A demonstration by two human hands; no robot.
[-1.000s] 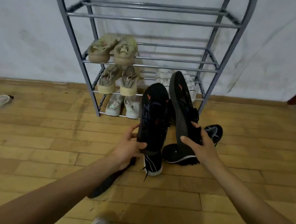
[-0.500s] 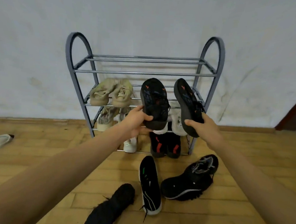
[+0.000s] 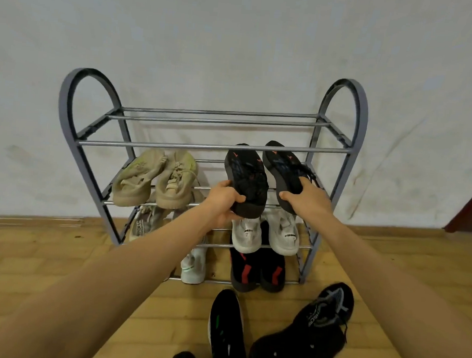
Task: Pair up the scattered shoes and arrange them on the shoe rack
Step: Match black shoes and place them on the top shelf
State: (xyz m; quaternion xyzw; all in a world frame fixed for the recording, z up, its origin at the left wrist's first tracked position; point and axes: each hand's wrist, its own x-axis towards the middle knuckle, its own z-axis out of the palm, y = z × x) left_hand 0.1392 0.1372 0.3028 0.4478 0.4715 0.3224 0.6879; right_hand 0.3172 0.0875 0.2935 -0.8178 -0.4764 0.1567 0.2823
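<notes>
Left hand (image 3: pixel 223 201) clamping one black shoe (image 3: pixel 246 179), right hand (image 3: pixel 306 200) clamping its mate (image 3: pixel 283 168), both soles-out, now tucking under the shoe rack (image 3: pixel 214 146) top rail, closer together than before, beige pair (image 3: pixel 156 179) at 9 o'clock

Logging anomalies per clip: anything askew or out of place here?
The beige knit sneaker on the grey metal shoe rack leans against its mate. Three black shoes lie loose on the wooden floor, one black mesh sneaker on its side.

Small dark print on white sneakers' (image 3: pixel 264 232) tongues, grey shoe (image 3: pixel 142 225) heel lettering: all illegible.
</notes>
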